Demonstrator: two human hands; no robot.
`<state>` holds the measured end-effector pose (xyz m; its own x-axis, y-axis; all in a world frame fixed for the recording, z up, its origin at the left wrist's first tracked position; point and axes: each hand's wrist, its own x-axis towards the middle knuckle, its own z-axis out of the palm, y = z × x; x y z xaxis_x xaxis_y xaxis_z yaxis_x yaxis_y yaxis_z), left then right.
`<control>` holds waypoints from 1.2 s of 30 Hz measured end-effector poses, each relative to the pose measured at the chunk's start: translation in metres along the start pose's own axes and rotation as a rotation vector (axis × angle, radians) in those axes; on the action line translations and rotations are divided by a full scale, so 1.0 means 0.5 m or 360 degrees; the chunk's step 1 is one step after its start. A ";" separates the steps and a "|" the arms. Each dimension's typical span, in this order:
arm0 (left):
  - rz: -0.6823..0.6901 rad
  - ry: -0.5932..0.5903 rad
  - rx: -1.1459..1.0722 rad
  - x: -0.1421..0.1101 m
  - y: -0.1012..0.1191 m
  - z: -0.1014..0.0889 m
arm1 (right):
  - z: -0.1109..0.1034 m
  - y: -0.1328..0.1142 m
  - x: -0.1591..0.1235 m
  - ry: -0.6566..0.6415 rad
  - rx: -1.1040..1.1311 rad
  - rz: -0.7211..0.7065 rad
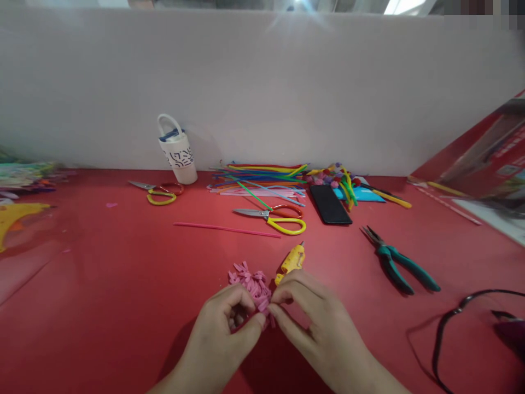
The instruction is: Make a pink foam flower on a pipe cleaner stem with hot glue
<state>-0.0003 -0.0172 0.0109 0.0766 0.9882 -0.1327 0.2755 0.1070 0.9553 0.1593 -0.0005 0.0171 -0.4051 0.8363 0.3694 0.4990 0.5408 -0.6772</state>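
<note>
Being pinched by the fingers (pixel 241 294) of the left hand (pixel 223 328) and right hand (pixel 322 323), the pink bundle (pixel 251 282) seems light and soft, best held gently at its near end.

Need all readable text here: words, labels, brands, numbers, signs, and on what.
No text reads clearly.
White tumbler with a white loop handle: dark marks, lettering or pattern, can't tell.
Red printed panel at the right edge: pale characters, too blurred to read; its small pale square, unreadable too.
</note>
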 end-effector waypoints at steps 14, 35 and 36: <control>0.0374 0.0081 0.0031 -0.006 -0.007 -0.016 | -0.011 -0.023 -0.007 0.0277 -0.0108 -0.0354; 0.0801 0.0018 0.0083 -0.019 -0.013 -0.027 | -0.014 -0.037 -0.018 0.0423 -0.0124 -0.0466; 0.0804 0.0023 0.0082 -0.019 -0.012 -0.026 | -0.014 -0.037 -0.018 0.0422 -0.0121 -0.0471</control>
<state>-0.0151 -0.0257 0.0096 0.1991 0.9165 0.3469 0.2544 -0.3902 0.8849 0.1592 -0.0175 0.0310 -0.3330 0.6323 0.6995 0.4495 0.7586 -0.4717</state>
